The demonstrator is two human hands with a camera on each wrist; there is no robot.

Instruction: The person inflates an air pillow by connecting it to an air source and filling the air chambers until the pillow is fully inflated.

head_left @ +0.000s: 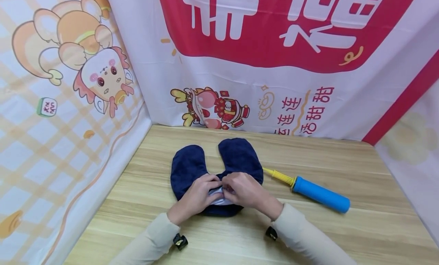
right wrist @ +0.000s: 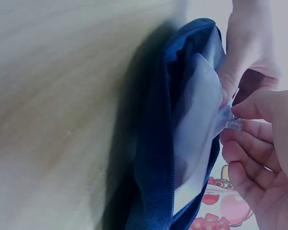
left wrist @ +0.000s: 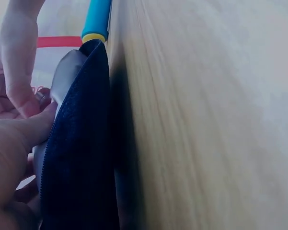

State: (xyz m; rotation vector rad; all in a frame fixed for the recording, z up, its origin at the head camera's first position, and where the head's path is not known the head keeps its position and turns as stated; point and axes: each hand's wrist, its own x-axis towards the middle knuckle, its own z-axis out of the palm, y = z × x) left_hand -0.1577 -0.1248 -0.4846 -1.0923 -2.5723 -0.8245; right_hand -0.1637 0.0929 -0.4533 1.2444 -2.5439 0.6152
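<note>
A navy U-shaped neck pillow [head_left: 188, 166] lies on the table, its cover unzipped along the near curve. Through the open zipper [right wrist: 168, 115] shows a whitish inflatable liner [right wrist: 196, 120] with a small clear valve [right wrist: 235, 124]. My left hand [head_left: 196, 197] pinches the liner by the valve, thumb on the near side. Thumb and fingers of my right hand [head_left: 244, 189] pinch at the valve from the right. Both hands meet over the opening, and in the head view they hide the valve.
A blue hand pump [head_left: 320, 194] with a yellow nozzle [head_left: 279, 176] lies right of the pillow, its tip close to the cover. Printed cloth walls [head_left: 161, 86] stand behind and at both sides of the wooden table [head_left: 137, 181]. Black straps [head_left: 180, 241] sit at both wrists.
</note>
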